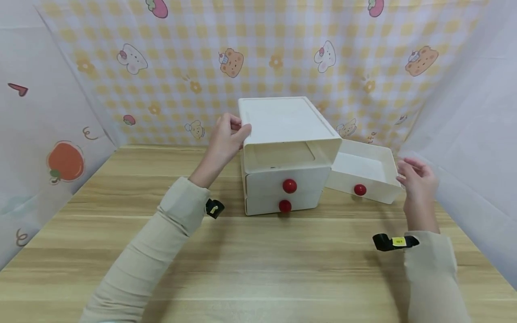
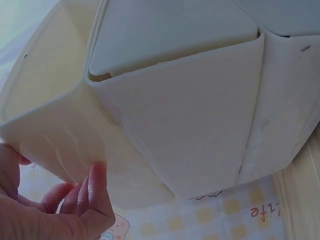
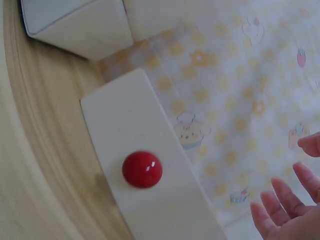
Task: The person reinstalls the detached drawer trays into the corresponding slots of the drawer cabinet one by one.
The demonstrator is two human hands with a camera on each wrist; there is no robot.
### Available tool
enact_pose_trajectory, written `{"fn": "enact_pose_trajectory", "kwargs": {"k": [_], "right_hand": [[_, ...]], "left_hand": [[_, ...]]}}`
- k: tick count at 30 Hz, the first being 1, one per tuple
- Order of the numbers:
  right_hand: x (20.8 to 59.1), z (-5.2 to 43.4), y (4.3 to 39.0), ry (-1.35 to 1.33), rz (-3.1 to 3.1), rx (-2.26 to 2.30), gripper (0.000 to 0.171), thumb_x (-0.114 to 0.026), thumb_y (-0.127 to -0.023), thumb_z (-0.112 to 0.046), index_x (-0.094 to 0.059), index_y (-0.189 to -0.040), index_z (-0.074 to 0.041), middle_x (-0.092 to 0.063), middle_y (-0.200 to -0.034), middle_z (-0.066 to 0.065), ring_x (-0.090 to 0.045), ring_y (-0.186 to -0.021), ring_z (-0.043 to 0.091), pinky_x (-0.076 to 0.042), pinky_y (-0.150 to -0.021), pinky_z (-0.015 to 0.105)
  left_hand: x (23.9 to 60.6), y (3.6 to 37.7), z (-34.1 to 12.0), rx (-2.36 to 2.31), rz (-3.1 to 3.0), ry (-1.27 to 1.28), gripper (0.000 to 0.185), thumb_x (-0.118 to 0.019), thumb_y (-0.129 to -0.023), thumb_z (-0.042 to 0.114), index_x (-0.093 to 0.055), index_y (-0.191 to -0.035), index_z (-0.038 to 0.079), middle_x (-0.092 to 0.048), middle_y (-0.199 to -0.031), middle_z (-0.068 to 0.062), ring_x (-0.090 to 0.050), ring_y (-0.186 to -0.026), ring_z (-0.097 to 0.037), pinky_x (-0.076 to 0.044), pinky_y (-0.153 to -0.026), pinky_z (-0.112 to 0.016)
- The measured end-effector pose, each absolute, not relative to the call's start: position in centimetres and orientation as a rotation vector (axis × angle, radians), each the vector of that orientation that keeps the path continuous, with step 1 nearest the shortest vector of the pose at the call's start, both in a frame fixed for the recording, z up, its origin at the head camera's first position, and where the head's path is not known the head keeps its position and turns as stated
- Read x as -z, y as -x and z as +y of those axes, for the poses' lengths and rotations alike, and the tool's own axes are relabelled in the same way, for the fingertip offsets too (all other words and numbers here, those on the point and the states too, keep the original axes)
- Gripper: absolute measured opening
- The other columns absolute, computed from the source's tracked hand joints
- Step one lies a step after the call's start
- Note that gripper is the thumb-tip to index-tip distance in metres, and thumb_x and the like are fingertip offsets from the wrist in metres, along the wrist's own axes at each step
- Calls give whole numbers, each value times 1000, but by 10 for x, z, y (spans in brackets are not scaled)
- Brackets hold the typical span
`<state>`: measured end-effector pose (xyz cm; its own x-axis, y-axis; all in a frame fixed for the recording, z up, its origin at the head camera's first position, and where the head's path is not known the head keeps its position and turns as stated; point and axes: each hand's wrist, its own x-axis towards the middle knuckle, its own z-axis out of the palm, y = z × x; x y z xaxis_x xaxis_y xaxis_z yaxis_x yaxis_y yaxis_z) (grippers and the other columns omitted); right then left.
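Observation:
A white three-slot drawer cabinet (image 1: 288, 130) stands on the wooden table (image 1: 258, 251); its top slot is empty and the two lower drawers, each with a red knob (image 1: 289, 185), are in. My left hand (image 1: 227, 137) grips the cabinet's upper left front corner, with fingers on the cabinet (image 2: 175, 125) in the left wrist view. The removed drawer (image 1: 363, 172) with a red knob (image 3: 142, 169) lies on the table right of the cabinet. My right hand (image 1: 418, 181) hovers just off the drawer's right end, fingers relaxed and holding nothing.
Patterned cloth walls (image 1: 282, 58) close in the table at the back and both sides. Bare wood stretches in front of the cabinet toward me. Black wrist straps (image 1: 393, 242) sit on both sleeves.

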<state>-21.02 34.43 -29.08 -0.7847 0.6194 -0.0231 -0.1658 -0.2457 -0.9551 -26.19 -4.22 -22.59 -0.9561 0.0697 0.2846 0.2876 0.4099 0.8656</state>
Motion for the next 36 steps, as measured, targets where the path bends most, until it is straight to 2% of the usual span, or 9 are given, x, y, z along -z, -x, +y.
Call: {"fn": "enact_pose_trajectory", "kwargs": {"k": [7, 10, 13, 16, 21, 23, 28, 33, 36], "right_hand": [[311, 367, 210, 791, -1632, -2016, 20, -68, -83, -14, -54, -97, -21, -47, -97, -9, -44, -84, 4, -44, -57, 9], [323, 371, 213, 839, -1744, -2004, 35, -65, -85, -19, -51, -117, -21, -45, -99, -10, -44, -86, 3, -45, -60, 9], [335, 374, 216, 878, -1799, -1998, 59, -62, -87, -25, -36, -140, -16, -43, -100, -10, -47, -85, 2, -46, -61, 9], [344, 375, 219, 933, -1799, -2014, 69, -59, -89, -31, -26, -146, -12, -47, -113, -5, -50, -77, -1, -47, -61, 10], [353, 380, 220, 955, -1711, -2116, 65, -60, -88, -33, -32, -144, -14, -62, -92, -8, -58, -62, -2, -51, -56, 13], [354, 384, 220, 938, -1692, -2150, 54, -63, -87, -31, -42, -135, -18, -56, -70, -14, -60, -60, 0, -52, -56, 15], [351, 392, 221, 926, -1803, -2155, 22, -63, -87, -26, -51, -104, -19, -57, -64, -14, -62, -57, 3, -55, -57, 19], [349, 399, 220, 813, -1936, -2117, 14, -64, -86, -23, -55, -96, -18, -59, -63, -13, -64, -55, 8, -57, -56, 23], [349, 404, 219, 688, -2135, -1978, 13, -59, -89, -23, -57, -100, -16, -57, -65, -17, -65, -56, 8, -57, -57, 25]], "left_hand": [[227, 264, -42, 1559, -2452, 331, 36, -51, -89, 23, -45, -114, -2, -46, -113, -14, -54, -79, -20, -54, -65, -26], [227, 263, -42, 1564, -2451, 330, 36, -51, -89, 23, -45, -114, -2, -46, -113, -13, -54, -78, -19, -55, -66, -29], [226, 262, -42, 1575, -2451, 326, 36, -51, -89, 23, -44, -114, -2, -45, -113, -13, -54, -77, -19, -55, -69, -32], [226, 262, -42, 1580, -2455, 326, 36, -51, -89, 23, -44, -114, -2, -45, -113, -13, -54, -77, -19, -55, -69, -31], [226, 263, -44, 1582, -2452, 342, 33, -51, -89, 22, -44, -112, -1, -45, -112, -12, -54, -80, -19, -55, -69, -32], [227, 264, -44, 1583, -2448, 348, 33, -51, -90, 22, -44, -111, -1, -45, -112, -12, -53, -82, -19, -55, -69, -32], [226, 262, -45, 1586, -2450, 350, 33, -51, -90, 23, -43, -112, -1, -44, -113, -13, -53, -84, -20, -55, -69, -30], [226, 260, -45, 1574, -2460, 360, 34, -50, -90, 23, -43, -112, -2, -44, -114, -14, -54, -83, -21, -55, -70, -31], [226, 261, -44, 1578, -2458, 366, 34, -50, -90, 23, -43, -111, -2, -44, -114, -14, -54, -83, -21, -56, -71, -32]]}}
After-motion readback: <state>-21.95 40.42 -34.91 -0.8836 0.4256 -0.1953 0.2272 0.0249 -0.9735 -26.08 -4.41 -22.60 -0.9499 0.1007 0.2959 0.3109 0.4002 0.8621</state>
